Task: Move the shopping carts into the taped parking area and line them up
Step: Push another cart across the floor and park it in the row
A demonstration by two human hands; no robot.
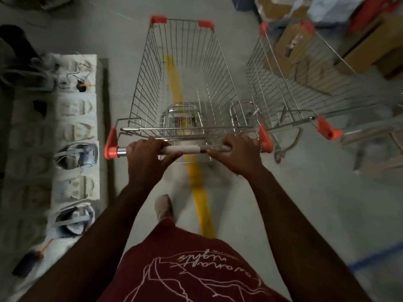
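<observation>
Both hands on the handle (187, 149): left hand (150, 155) and right hand (235, 154) each grip wrapped tight, shopping cart (185, 83) at 12 o'clock straddling yellow tape (202, 205); second cart (305, 88) at 2 o'clock.

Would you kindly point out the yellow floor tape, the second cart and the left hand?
yellow floor tape (201, 205): head view, stretch behind the cart.
second cart (290, 83): head view, wire side wall.
left hand (146, 158): head view, back of hand.

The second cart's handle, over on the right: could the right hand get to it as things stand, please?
Probably yes. The second cart's handle lies just right of the right hand, nothing between, but that hand grips the first cart's handle and must let go first.
</observation>
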